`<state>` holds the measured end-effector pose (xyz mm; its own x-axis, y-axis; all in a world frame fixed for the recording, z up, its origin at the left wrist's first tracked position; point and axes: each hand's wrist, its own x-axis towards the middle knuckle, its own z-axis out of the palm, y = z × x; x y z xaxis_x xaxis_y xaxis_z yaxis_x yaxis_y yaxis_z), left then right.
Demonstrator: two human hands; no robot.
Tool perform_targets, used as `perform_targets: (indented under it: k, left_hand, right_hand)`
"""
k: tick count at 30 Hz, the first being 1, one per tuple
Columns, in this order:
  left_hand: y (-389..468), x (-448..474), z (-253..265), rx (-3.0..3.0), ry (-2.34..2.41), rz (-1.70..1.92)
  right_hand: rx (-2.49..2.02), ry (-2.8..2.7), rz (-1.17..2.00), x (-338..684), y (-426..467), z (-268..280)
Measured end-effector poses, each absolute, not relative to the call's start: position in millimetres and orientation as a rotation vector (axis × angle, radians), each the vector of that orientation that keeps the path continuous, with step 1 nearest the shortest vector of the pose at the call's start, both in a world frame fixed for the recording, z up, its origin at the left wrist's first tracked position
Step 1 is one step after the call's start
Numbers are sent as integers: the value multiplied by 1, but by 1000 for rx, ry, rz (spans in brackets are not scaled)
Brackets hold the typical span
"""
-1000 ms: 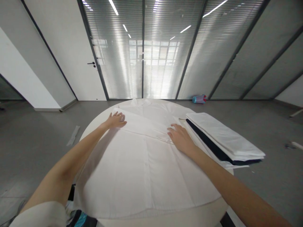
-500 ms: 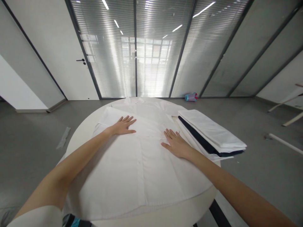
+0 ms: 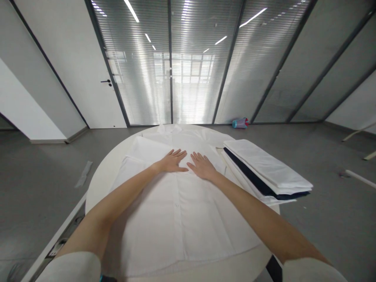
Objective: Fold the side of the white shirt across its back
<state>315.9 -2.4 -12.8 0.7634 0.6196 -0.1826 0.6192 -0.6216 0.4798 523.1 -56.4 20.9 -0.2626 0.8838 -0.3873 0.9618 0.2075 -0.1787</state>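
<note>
A white button-up shirt (image 3: 179,207) lies spread flat on a round white table (image 3: 101,172), collar at the far side. My left hand (image 3: 173,161) rests flat on the shirt near its middle, fingers spread. My right hand (image 3: 201,166) lies flat just beside it, fingers spread too, almost touching the left. Neither hand holds anything. A sleeve of the shirt is folded across the chest under both hands.
A stack of folded white and dark garments (image 3: 266,170) sits on the table's right side. A blue and pink bottle (image 3: 241,123) lies on the grey floor by the glass wall. A white door (image 3: 96,78) stands at the left.
Both hands slid inward over the shirt: the left from the far left edge, the right from near the garment stack, meeting at the middle.
</note>
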Motion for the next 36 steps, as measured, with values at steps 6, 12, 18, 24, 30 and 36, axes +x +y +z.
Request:
perform_targets:
  k: [6, 12, 18, 24, 30, 36]
  left_hand:
    - [20, 239, -28, 2314, 1247, -65]
    - [42, 128, -39, 2113, 1755, -116]
    - [71, 142, -39, 2114, 1875, -27]
    - [93, 165, -56, 2031, 1926, 29]
    - [123, 146, -61, 1712, 2212, 94]
    - [156, 129, -67, 1659, 2190, 136]
  right_hand:
    - [1816, 2155, -576, 536, -64, 25]
    - [1808, 2147, -578, 533, -63, 25]
    - [1814, 2168, -567, 533, -64, 25]
    - [1819, 2201, -554, 536, -66, 21]
    - [1807, 2204, -515, 535, -68, 22]
    - [1822, 2224, -516, 535, -68, 22]
